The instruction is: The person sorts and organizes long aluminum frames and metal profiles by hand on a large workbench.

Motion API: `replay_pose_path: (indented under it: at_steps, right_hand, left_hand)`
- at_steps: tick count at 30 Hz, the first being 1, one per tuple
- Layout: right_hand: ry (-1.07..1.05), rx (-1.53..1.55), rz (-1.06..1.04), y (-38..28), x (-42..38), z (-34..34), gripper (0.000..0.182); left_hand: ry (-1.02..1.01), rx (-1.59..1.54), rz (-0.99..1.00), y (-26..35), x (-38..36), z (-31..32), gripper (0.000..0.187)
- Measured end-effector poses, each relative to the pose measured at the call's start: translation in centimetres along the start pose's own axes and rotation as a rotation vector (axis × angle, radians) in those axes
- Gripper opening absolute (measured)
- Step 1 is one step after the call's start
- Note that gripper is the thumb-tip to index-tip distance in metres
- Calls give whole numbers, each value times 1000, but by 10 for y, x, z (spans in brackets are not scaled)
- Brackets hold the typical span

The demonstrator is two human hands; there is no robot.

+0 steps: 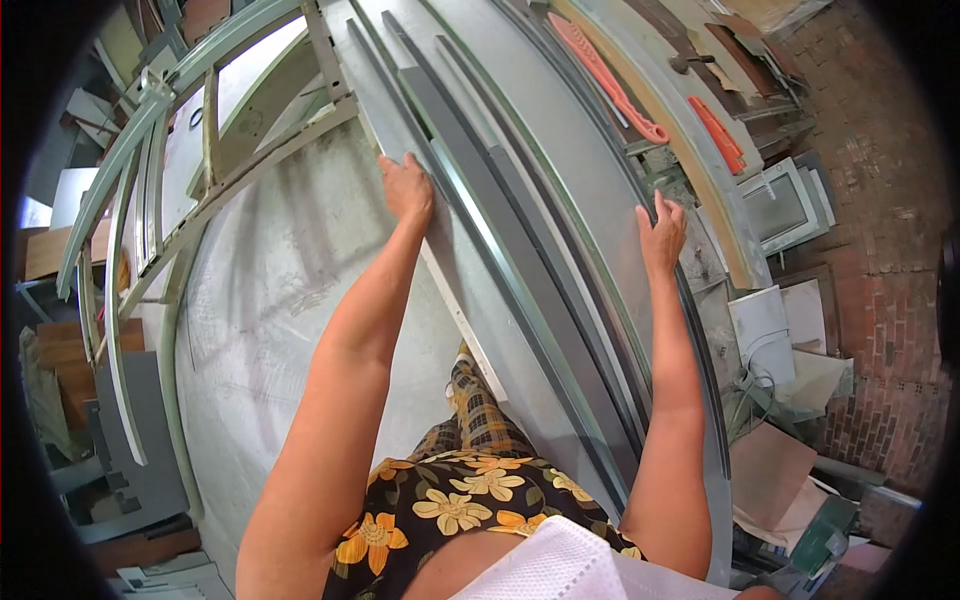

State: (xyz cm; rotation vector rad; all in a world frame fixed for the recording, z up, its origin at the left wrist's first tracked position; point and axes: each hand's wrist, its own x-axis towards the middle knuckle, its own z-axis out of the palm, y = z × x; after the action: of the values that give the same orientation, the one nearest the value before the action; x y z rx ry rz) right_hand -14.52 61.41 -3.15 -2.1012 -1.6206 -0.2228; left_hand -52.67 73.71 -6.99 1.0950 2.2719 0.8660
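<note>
Long grey metal profiles [500,250] lie lengthwise on a broad grey panel [590,150], which stretches away from my body. My left hand [407,188] is at the panel's left edge, thumb and fingers closed about it; the fingers' undersides are hidden. On the opposite side, my right hand [663,235] grips the panel's right edge, where a dark strip [705,370] runs between thumb and fingers. A pale metal frame [210,140] with crossbars stands just beyond my left hand.
Pale grey floor [290,270] lies to the left, under my legs. Beyond my right hand are an orange-handled tool [600,75], another orange tool [716,135], a hammer [692,63] and a small framed pane [780,205]. Brick paving [880,330] and scrap sheets [775,480] border the right.
</note>
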Motion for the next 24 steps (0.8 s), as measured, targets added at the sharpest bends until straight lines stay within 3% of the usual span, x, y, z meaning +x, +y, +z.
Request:
replay_pose_path:
  at_steps: [2, 6, 11, 24]
  right_hand:
    - [11, 11, -37, 7, -10, -19, 51]
    - [-62, -89, -31, 61, -77, -81, 48]
    - [-109, -31, 138, 105, -154, -122, 30]
    - [-25, -48, 113, 73, -91, -65, 29]
  left_hand:
    - [17, 6, 5, 0, 3, 2, 57]
    - [-7, 35, -22, 4, 6, -2, 58]
    - [27, 61, -19, 0, 15, 2, 58]
    - [52, 36, -1, 6, 30, 3, 54]
